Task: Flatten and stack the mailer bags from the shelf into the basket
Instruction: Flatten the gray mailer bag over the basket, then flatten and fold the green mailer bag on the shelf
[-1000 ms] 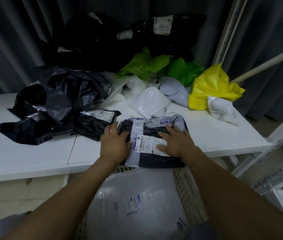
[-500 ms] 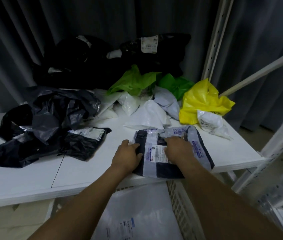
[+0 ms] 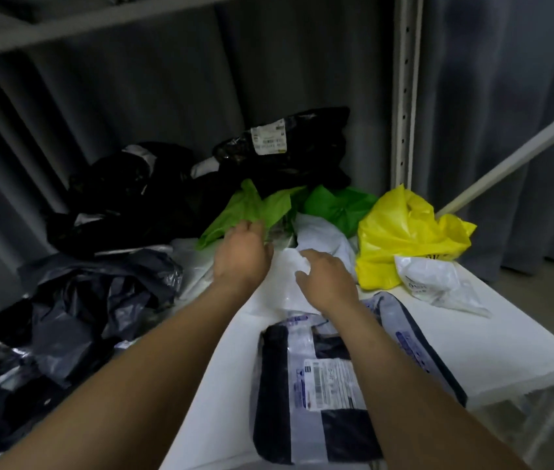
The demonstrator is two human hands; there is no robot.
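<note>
Fingers [image 3: 305,258] of our right hand [image 3: 328,283] are curled over a crumpled fold of a white mailer bag [image 3: 282,288], with the thumb closing on it from the near side. The fingers [image 3: 258,232] of our left hand [image 3: 241,257] bend forward just left of that fold. Their tips are hidden, so we cannot tell whether they hold anything.

Everything lies on the white shelf [image 3: 472,337]. Along its far left sits the heap of black bags [image 3: 146,198], one of them with a paper label on top. Nearer us on the left lies a second crumpled pile of dark grey bags [image 3: 75,320]. At the near edge, under our right forearm, lies a flattened grey-and-navy mailer bag [image 3: 316,432] with its printed label facing up.

To the far right stands a puffed yellow bag [image 3: 401,239], beside the shelf post [image 3: 404,96]. Two green bags [image 3: 336,206] sit left of it, the paler one touching our left fingertips. A small white printed bag [image 3: 435,283] lies just near the yellow one.
</note>
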